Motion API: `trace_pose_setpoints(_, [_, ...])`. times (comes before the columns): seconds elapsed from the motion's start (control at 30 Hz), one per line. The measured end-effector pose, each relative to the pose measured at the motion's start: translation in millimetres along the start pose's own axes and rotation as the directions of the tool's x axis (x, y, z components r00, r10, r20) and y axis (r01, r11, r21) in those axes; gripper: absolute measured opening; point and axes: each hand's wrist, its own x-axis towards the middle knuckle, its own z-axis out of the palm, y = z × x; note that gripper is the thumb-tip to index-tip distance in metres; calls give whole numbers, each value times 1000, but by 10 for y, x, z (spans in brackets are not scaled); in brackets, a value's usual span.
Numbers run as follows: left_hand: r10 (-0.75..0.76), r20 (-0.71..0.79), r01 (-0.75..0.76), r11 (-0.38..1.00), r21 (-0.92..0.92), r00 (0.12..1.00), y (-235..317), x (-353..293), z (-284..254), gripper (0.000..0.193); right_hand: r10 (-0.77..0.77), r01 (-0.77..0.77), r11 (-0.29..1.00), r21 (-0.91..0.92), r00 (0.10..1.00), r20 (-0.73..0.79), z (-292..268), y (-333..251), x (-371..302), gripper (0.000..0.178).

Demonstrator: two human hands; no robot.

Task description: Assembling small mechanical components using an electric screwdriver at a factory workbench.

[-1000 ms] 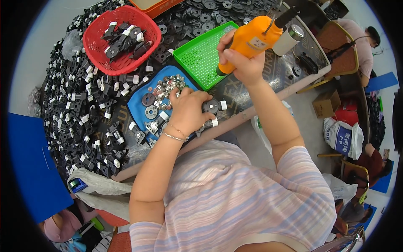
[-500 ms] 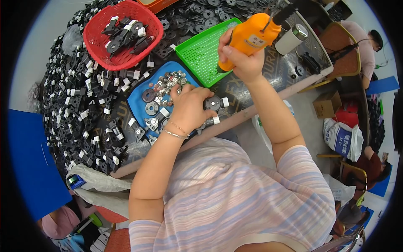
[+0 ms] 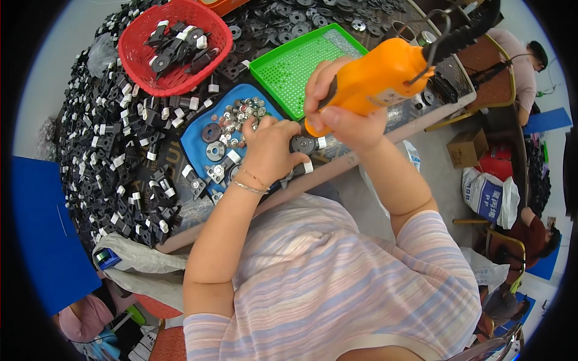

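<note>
An orange electric screwdriver (image 3: 376, 78) is gripped in my right hand (image 3: 346, 120), its nose tilted down to the left. That tip is over a black round part with a white tab (image 3: 303, 144), at the table's near edge; the hand and tool hide whether they touch. My left hand (image 3: 269, 147) lies across the near side of a blue tray (image 3: 195, 135), thumb and forefinger closed around the side of that part. Small round metal pieces (image 3: 247, 111) and a grey ring (image 3: 215, 151) lie in the tray beside the left fingers. More white-tabbed parts (image 3: 217, 173) sit by the wrist.
A green perforated tray (image 3: 280, 69) stands beyond my hands. Left of it is a red basket (image 3: 129, 57) with black parts inside. Heaps of black and white parts (image 3: 120, 150) cover the table's left; black discs (image 3: 298, 29) lie at the back. A cable (image 3: 469, 36) trails from the screwdriver.
My right hand has brought the screwdriver down and nearer, from above the green tray to the black round part. The left hand has stayed nearly in place.
</note>
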Motion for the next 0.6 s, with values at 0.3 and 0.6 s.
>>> trace_pose_setpoints(0.3, [48, -90, -46, 999, 19, 995, 0, 0, 31, 41, 40, -38, 995, -88, 999, 28, 73, 107, -63, 19])
trace_pose_setpoints(0.6, [91, -131, -84, 994, 64, 987, -31, 4, 59, 43, 148, -148, 989, -13, 980, 136, 77, 41, 60, 22])
